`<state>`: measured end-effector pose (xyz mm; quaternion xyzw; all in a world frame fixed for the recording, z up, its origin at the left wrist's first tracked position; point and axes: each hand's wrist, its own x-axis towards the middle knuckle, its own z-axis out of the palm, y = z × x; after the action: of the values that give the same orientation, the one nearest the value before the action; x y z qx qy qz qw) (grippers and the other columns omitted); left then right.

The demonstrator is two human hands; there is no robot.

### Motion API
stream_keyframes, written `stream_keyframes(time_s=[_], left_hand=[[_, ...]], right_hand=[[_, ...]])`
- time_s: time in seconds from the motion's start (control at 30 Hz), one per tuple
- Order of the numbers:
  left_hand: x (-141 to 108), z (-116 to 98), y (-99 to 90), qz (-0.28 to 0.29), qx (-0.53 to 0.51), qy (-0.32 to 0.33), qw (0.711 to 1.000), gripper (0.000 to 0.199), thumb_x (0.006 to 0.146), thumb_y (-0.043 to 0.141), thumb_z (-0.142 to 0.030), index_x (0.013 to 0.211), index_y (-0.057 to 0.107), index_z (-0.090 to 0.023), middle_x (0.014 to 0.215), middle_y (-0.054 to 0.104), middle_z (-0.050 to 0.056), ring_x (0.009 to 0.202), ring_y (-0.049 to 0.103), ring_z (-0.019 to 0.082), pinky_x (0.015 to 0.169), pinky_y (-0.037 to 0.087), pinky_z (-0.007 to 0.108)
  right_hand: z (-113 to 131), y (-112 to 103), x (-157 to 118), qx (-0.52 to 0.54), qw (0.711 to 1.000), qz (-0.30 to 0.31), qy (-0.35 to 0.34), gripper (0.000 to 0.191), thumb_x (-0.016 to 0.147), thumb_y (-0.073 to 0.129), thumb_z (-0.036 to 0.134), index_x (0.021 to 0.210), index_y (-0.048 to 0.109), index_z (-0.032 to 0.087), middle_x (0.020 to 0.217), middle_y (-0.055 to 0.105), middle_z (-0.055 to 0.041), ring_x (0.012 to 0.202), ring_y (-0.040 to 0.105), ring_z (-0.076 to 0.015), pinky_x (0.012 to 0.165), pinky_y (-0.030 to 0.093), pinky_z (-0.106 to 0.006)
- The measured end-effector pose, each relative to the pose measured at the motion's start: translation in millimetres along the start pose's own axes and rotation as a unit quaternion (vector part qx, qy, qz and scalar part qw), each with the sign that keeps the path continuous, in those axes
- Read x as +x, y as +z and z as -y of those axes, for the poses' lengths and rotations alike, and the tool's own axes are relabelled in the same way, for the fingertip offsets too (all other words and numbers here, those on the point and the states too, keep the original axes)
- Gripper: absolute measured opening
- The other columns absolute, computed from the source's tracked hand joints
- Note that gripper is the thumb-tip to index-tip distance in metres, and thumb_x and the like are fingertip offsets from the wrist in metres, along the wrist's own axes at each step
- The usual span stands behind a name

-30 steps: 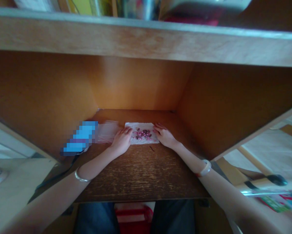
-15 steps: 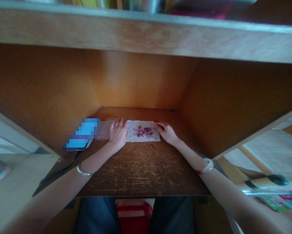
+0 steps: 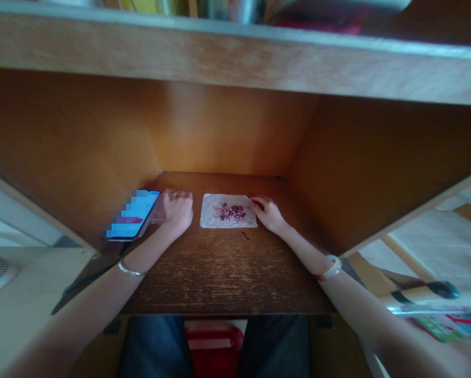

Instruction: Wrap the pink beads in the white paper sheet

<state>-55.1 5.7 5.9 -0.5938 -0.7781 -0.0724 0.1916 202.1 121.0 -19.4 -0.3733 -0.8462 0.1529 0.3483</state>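
Note:
My left hand [image 3: 177, 212] lies with curled fingers on a clear plastic bag [image 3: 160, 207], just right of a phone [image 3: 132, 216] whose screen is blurred out. A white paper napkin [image 3: 227, 211] lies flat on the wooden desk [image 3: 227, 273], carrying a small heap of pink and dark beads [image 3: 231, 212]. My right hand [image 3: 269, 215] rests at the napkin's right edge, fingers closed together, its fingertips near the beads but apart from them.
An overhanging wooden shelf board [image 3: 219, 58] with books on it crosses the top, and wooden side panels [image 3: 377, 163] flank the desk. A black cable [image 3: 89, 278] runs from the phone. A small dark thread [image 3: 246, 236] lies below the napkin.
My left hand has slid leftward off the napkin's edge and onto the plastic bag, its fingers curling. My right hand and the napkin stay nearly in place.

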Motion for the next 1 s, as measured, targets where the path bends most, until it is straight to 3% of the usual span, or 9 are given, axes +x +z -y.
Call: stream_keyframes(time_s=[0.23, 0.4, 0.63, 1.0], left_hand=[[0, -5, -3.5, 0.032, 0.026, -0.008, 0.999, 0.041, 0.086, 0.035, -0.011, 0.119, 0.058, -0.01, 0.121, 0.059, 0.018, 0.113, 0.053, 0.033, 0.097, 0.032, 0.049], [-3, -12, -4.8, 0.015, 0.031, 0.007, 0.999, 0.047, 0.086, 0.036, -0.012, 0.13, 0.05, -0.008, 0.14, 0.044, 0.019, 0.127, 0.043, 0.033, 0.105, 0.027, 0.048], [-9, -22, -12.9, 0.066, 0.003, -0.026, 0.997, 0.056, 0.083, 0.039, -0.009, 0.139, 0.038, -0.008, 0.149, 0.027, 0.023, 0.131, 0.037, 0.038, 0.1, 0.033, 0.059], [-7, -19, -17.8, 0.087, 0.008, 0.003, 0.996, 0.056, 0.082, 0.036, -0.002, 0.137, 0.039, -0.009, 0.15, 0.025, 0.022, 0.115, 0.055, 0.032, 0.087, 0.051, 0.04]], right_hand=[[-2, 1, 0, 0.008, 1.0, -0.002, -0.011, 0.023, 0.086, 0.05, 0.021, 0.099, 0.069, 0.016, 0.103, 0.069, -0.011, 0.098, 0.063, -0.024, 0.093, 0.048, -0.042], [-6, 2, 1, 0.012, 1.0, -0.016, -0.012, 0.022, 0.085, 0.051, 0.021, 0.097, 0.069, 0.017, 0.102, 0.069, -0.0109, 0.097, 0.063, -0.0243, 0.093, 0.048, -0.043], [-13, 6, 1, 0.02, 0.999, -0.033, -0.008, 0.021, 0.085, 0.053, 0.025, 0.096, 0.069, 0.018, 0.1, 0.069, -0.0098, 0.096, 0.063, -0.024, 0.091, 0.048, -0.042], [-11, 6, 2, 0.03, 0.999, -0.036, -0.015, 0.024, 0.087, 0.048, 0.025, 0.093, 0.069, 0.018, 0.098, 0.07, -0.01, 0.092, 0.064, -0.0235, 0.088, 0.049, -0.04]])
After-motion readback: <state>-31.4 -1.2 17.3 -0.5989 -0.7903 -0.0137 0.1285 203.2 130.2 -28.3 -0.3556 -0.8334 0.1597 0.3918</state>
